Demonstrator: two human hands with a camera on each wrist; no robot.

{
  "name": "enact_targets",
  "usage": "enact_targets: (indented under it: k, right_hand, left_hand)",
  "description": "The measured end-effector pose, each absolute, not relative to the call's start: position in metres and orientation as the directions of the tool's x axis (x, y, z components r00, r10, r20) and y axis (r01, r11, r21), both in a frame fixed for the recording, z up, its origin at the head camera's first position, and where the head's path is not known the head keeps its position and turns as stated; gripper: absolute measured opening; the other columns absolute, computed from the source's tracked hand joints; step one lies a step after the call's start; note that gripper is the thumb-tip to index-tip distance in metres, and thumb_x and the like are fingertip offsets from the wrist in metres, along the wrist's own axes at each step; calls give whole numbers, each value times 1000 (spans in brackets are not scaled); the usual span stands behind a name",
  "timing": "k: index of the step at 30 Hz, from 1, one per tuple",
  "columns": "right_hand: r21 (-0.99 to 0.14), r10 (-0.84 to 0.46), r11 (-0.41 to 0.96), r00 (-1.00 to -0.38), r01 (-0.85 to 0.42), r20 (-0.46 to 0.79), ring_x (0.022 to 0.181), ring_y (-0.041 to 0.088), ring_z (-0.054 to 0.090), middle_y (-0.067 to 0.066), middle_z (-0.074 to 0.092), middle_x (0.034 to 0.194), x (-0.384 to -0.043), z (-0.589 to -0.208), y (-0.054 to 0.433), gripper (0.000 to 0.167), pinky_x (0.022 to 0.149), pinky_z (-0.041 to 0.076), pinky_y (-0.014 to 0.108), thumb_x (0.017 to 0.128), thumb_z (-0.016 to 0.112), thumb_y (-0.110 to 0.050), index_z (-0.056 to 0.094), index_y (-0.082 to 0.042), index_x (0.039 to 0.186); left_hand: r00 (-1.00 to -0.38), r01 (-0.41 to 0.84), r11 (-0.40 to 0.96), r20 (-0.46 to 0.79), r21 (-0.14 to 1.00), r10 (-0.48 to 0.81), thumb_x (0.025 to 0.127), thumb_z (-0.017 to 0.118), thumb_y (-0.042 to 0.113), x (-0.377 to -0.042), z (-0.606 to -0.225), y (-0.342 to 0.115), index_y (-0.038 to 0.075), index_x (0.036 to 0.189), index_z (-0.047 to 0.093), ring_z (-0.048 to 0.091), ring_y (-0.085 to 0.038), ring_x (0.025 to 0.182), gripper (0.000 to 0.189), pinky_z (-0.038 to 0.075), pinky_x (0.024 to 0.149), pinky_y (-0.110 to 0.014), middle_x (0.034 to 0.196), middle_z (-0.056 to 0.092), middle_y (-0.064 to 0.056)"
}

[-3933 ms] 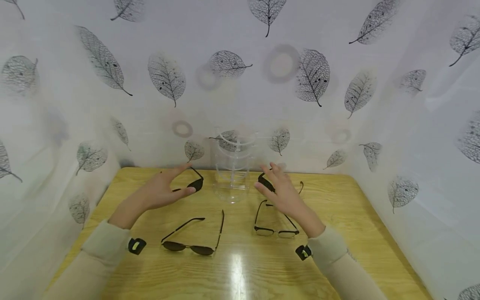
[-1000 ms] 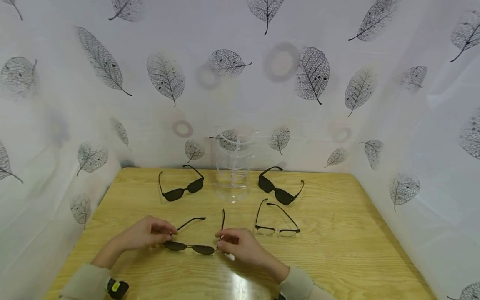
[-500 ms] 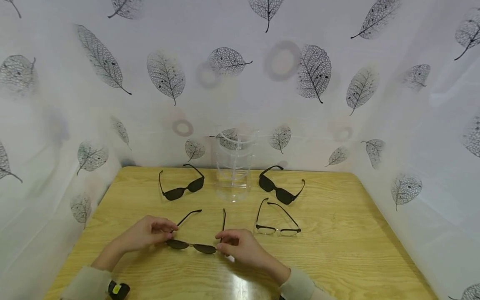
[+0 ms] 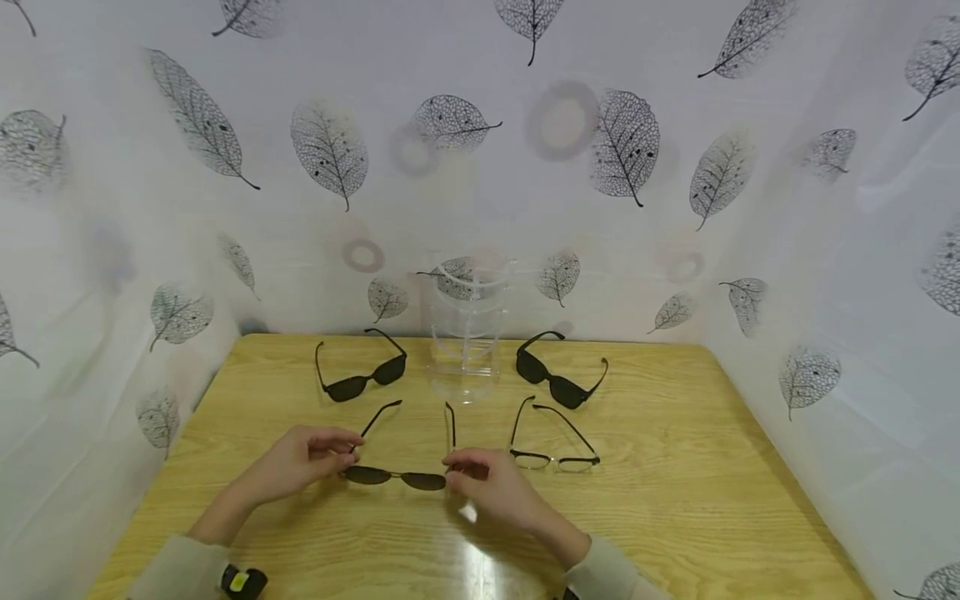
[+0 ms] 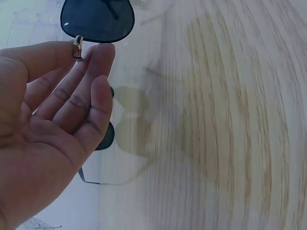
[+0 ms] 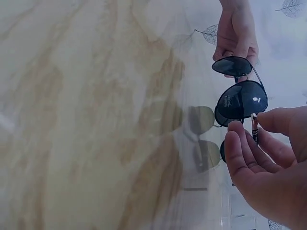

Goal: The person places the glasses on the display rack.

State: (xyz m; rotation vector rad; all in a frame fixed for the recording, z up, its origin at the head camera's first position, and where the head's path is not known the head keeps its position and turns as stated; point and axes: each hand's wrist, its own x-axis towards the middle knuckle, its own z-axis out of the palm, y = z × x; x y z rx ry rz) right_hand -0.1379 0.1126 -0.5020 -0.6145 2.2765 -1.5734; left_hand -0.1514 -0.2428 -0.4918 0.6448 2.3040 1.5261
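Between my hands is a pair of aviator sunglasses [image 4: 424, 481] with dark lenses, a thin metal bridge and temples spread away from me. My left hand [image 4: 303, 460] pinches the frame at its left hinge, thumb and fingertips on the temple. At the opposite hinge my right hand [image 4: 501, 487] holds the other temple the same way. In the right wrist view the sunglasses [image 6: 242, 99] hang above the tabletop, and both lenses face the camera. The left wrist view has one lens [image 5: 98, 19] just past the fingertips.
A transparent tiered display stand [image 4: 466, 367] stands at the table's back middle. Black sunglasses [image 4: 347, 388] lie left of it, and another black pair [image 4: 567, 392] lies right. Clear-lens eyeglasses [image 4: 576, 464] rest near my right hand. A leaf-print curtain [image 4: 480, 208] encloses the wooden table [image 4: 690, 483].
Both hands came down from the two rear black pairs to the aviator sunglasses. Over the last half second they have lifted them and moved them slightly forward and right.
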Motion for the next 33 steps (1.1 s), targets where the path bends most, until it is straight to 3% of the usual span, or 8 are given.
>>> enact_targets:
  k: [6,13,23,33]
  right_hand:
    - [-939,-460,292,-887,-184,31,84,7,71,15,78,101,-144,-501,119,29,78,59,21,102,70,-12,72,4,125]
    - [-941,-406,284,-912,-183,55,89,24,76,21,76,104,-149,-492,128,28,77,60,22,101,68,-7,71,8,124]
    - [-928,-345,332,-937,-169,48,85,11,73,17,77,106,-160,-483,137,28,77,60,23,103,67,-9,71,5,126]
    - [-929,-326,310,-941,-201,95,85,15,74,22,76,103,-167,-478,143,27,76,61,24,102,67,-8,71,8,124]
  left_hand:
    - [-874,190,300,22,935,485,105,66,14,-152,-488,-233,-12,137,62,75,-3,99,41,64,81,-36,124,71,-32]
    - [-916,160,339,12,927,401,105,68,20,-156,-487,-215,-6,140,63,76,-6,93,44,64,81,-36,124,72,-29]
    - [-943,201,334,89,921,321,103,71,19,-163,-486,-196,-3,136,68,75,-9,84,40,62,75,-30,114,77,-23]
    - [-950,201,348,95,916,297,103,70,17,-169,-488,-186,-2,136,67,75,-6,85,39,62,75,-29,114,76,-22]
